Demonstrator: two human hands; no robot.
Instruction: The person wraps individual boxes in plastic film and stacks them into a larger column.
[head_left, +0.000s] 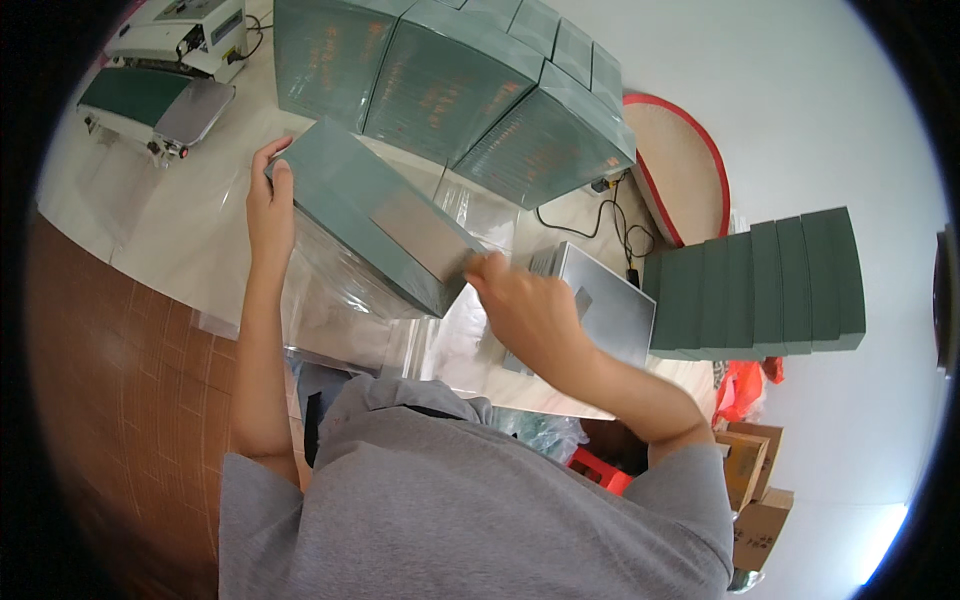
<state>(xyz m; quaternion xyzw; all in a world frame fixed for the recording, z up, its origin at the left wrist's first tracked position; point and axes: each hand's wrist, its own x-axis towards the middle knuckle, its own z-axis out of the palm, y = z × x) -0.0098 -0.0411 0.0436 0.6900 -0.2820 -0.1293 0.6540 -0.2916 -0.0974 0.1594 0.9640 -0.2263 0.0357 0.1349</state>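
A long grey-green box (352, 187) is tilted above the table, with clear plastic film hanging along its near side. My left hand (274, 184) grips its upper left end, thumb on the top face. A tan rectangular panel or sheet (420, 232) lies on the box's face. At the box's lower right end is my right hand (521, 300), slightly blurred, its fingers curled at the edge; whether it pinches film or the sheet I cannot tell. Clear plastic sheets (330, 322) spread over the table beneath the box.
Large film-wrapped green boxes (450, 90) stand at the back. A silver-grey box (607, 307) lies at right, beside a stack of green boxes (757, 292). A white machine with a green plate (135, 94) is at back left. Black cables (619, 217) cross the table near a red-edged tan board (675, 165).
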